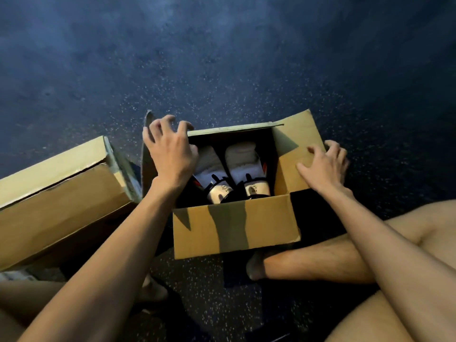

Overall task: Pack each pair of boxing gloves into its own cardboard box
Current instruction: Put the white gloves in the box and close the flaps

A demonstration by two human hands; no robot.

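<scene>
I see the white boxing gloves [232, 166] side by side inside the open cardboard box [234, 225] on the floor [222, 58]. Their edges are lost in shadow, and my left wrist covers one side. My left hand [170, 149] is over the left flap [147, 159], fingers spread and hooked; I cannot tell whether they grip it. My right hand [323, 164] holds the right flap [296, 141], fingers curled over its outer edge. The gloves lie between both hands. A second box [61, 198] is cut off at left.

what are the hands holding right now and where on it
The side flaps of the open cardboard box: the right hand grips the right flap at its outer edge; the left hand curls over the left flap at its top edge.
</scene>
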